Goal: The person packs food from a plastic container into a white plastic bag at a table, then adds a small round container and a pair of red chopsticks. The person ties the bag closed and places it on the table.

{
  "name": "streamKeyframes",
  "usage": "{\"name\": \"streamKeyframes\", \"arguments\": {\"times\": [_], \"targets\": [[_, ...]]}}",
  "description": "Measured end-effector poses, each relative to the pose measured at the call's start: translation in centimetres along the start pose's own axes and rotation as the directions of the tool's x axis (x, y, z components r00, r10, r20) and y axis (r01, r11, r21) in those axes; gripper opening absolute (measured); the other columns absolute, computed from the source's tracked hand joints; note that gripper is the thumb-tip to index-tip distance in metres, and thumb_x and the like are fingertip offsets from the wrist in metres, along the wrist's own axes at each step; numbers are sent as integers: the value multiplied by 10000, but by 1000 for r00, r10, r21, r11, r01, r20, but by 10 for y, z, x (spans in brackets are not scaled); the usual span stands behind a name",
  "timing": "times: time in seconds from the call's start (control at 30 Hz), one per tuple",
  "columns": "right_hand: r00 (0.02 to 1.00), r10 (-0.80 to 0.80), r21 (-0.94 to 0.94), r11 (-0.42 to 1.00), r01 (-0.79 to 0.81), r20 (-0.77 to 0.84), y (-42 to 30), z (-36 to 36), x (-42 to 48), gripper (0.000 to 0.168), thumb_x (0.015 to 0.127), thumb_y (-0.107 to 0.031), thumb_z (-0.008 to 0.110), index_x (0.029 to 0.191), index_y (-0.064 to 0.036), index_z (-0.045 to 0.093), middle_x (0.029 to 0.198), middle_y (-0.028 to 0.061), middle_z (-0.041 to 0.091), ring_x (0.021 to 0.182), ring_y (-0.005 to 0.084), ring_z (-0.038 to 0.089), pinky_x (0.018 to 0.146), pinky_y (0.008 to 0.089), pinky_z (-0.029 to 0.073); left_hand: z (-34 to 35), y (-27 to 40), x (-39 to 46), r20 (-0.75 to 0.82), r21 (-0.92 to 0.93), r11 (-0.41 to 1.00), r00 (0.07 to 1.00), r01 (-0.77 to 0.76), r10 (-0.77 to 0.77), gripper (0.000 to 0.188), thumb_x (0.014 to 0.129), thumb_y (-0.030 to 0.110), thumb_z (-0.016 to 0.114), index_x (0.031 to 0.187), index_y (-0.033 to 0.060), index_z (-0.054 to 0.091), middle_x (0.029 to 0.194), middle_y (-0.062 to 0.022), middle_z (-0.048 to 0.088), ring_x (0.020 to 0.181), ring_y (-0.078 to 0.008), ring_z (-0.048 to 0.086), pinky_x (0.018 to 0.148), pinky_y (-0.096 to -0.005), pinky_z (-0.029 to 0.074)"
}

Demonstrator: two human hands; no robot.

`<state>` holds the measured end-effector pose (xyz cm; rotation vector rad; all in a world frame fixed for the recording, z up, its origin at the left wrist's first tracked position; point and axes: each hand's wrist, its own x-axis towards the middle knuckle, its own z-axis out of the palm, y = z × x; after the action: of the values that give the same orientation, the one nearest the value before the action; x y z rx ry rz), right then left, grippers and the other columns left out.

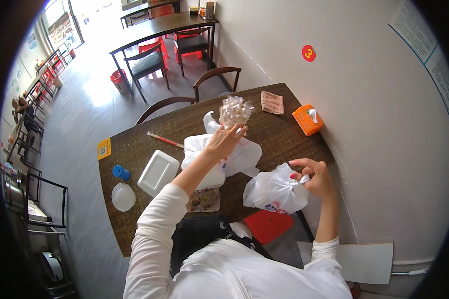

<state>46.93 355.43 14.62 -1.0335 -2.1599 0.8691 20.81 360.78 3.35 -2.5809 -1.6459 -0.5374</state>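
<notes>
My left hand (226, 141) is over a white plastic bag (244, 154), its fingertips at the lower edge of a crumpled clear plastic bundle (236, 109). Whether those fingers grip anything is hidden. A white foam box (211, 181) lies partly under the bag and my forearm. At the right edge of the table, my right hand (317, 178) pinches the knotted top of a filled, tied white plastic bag (275, 190). Below the foam box, a clear container (206, 200) with food shows partly. Another white foam box (158, 173) lies to the left.
On the dark wooden table (284, 145) are a folded brown cloth (272, 102), an orange tissue pack (308, 119), wrapped chopsticks (166, 139), a blue bottle (121, 172) and a round plastic lid (123, 197). A red stool (269, 226) stands below. A person (24, 112) sits far left.
</notes>
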Motion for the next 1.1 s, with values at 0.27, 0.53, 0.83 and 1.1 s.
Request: {"name": "streamKeyframes", "arguments": {"times": [0.27,0.53,0.83,1.1], "targets": [[916,380,247,906,-342,-126,56,26,-8,141,695,42,560,828,-2,580,519,-16,507,449,10,399,402,176,280,-9,-4,18,-251,-160,969,941,190,-226,61,731,93,505,741,83,564,696,-70,579,629,-211,587,534,-311,457],[803,490,397,849,-349,-340,69,48,34,35,710,2,576,741,-13,568,486,-48,463,416,-15,340,374,172,212,-186,-37,-132,-599,-475,676,355,564,-718,204,766,179,573,691,-10,564,526,20,459,497,-31,373,429,-201,292],[834,413,341,893,-293,-366,68,90,88,44,692,-11,599,715,-22,563,456,-64,428,395,-7,322,369,186,212,-174,6,-300,-332,-719,315,93,619,-939,177,769,147,570,733,-26,584,583,9,503,528,-38,409,455,-197,331],[979,-104,-544,819,184,174,-6,101,102,414,588,-8,620,983,-48,501,801,111,547,775,279,520,695,357,416,-185,51,-310,-169,-807,191,91,558,-981,170,751,133,581,734,-36,584,596,12,521,528,-33,428,459,-169,321]]}}
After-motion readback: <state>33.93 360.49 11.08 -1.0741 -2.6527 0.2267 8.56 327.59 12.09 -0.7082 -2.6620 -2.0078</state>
